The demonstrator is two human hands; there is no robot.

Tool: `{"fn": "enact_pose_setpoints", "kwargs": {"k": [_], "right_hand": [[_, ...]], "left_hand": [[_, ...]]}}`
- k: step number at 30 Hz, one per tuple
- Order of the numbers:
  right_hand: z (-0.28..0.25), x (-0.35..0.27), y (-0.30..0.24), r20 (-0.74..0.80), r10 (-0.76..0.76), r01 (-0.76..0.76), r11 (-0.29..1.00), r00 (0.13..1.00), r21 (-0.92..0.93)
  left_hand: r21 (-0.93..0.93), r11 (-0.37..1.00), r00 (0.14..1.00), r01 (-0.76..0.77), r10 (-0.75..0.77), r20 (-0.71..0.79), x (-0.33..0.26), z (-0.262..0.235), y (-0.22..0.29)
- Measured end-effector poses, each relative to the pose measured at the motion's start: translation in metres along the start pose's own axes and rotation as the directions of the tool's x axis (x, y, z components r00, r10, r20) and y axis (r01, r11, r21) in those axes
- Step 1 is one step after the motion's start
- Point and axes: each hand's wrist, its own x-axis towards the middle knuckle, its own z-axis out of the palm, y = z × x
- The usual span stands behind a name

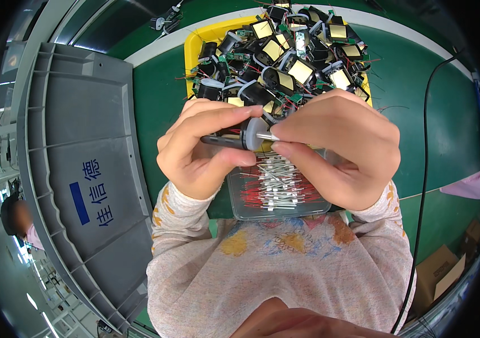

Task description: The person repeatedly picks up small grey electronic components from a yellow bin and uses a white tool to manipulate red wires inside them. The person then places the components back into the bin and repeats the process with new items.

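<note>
Between the thumb and fingers of my left hand [192, 143] is a small black housing [226, 140] with a round grey cap [255, 134] facing right. My right hand [344, 147] pinches a thin, pale metallic pin [266, 136], its left end touching the cap's face. Whether the pin has entered the cap, I cannot tell. Below both hands sits a clear plastic tray [241, 212] with many thin white parts [276, 183] with red wires. Beyond them, a yellow bin [192, 48] is heaped with black housings, green circuit boards and loose wires.
A large grey plastic crate [102, 107] stands along the left side of the green table [395, 152]. A black cable [425, 146] runs down the right. Pink cloth [465, 187] and a cardboard box [438, 273] are at the right. Another person [20, 219] is far left.
</note>
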Motion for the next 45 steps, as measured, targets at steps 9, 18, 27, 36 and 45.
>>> {"fn": "enact_pose_setpoints", "kwargs": {"k": [9,18,27,36,45], "right_hand": [[0.014,-0.009,0.006,-0.045,-0.31,0.291,0.926,0.95,-0.242],[0.005,-0.007,-0.003,0.026,-0.1,0.1,0.995,0.995,0.015],[0.01,-0.011,-0.009,-0.021,-0.141,0.14,0.989,0.99,-0.047],[0.009,0.008,0.001,0.038,0.291,-0.292,0.93,0.956,0.222],[0.029,0.013,0.015,0.024,0.429,-0.366,0.739,0.903,0.566]], "left_hand": [[-0.175,0.984,0.985,-0.035,0.004,-0.174,-0.013,0.012,-0.001],[-0.035,0.976,0.968,-0.216,0.218,0.124,0.005,-0.009,0.005],[-0.065,0.982,0.984,-0.175,0.177,0.028,-0.001,-0.001,0.008],[-0.273,0.932,0.97,0.238,-0.244,0.013,-0.001,0.003,0.007],[-0.677,0.576,0.835,0.459,-0.54,0.107,0.002,0.003,0.001]]}}
